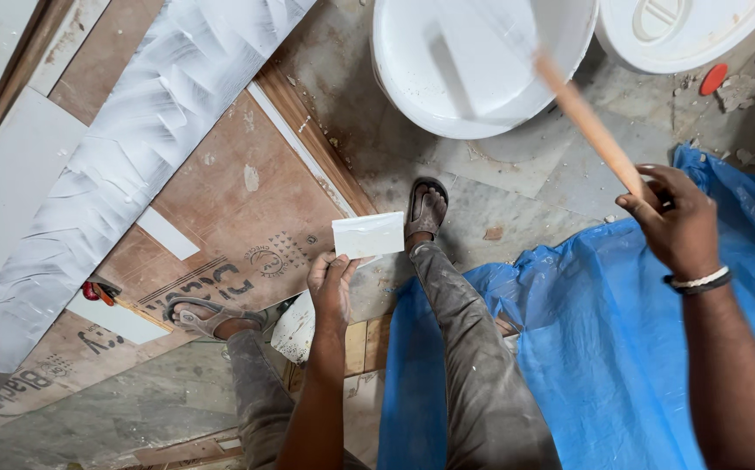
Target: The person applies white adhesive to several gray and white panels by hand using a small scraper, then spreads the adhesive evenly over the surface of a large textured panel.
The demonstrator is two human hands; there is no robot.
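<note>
Two hands in view, both the person's own. Left hand (pixel 332 283) has its fingers pinched on one small white rectangular scraper blade (pixel 369 234), held flat above the floor between the two feet, just beside the right foot's sandal. Right hand (pixel 677 228) has its fingers clenched round one wooden stick (pixel 588 122); the stick runs up-left from the hand, its far end inside the bucket. One black-and-white wristband (pixel 699 282) on the right wrist.

Containers: one white bucket (pixel 403 78) at top centre, open, holding white paste or paint; the stick's white-coated end sits in it, blurred. One white round lid (pixel 699 39) just beside the bucket at top right, lying on the floor, apart from the bucket's mouth. One small red cap (pixel 714 78) near the lid.

Two sandals (pixel 427 209), one per foot; two grey dusty trouser legs (pixel 473 365). One blue plastic sheet (pixel 604 348) covers the floor at right, under the right arm. One long board smeared with white paste (pixel 134 148) lies diagonally at left on brown plywood sheets (pixel 238 200). Several plain white strips lie on the plywood, at least three; exact count cannot be told. Floor is grey stone (pixel 516 183), spattered with white bits
</note>
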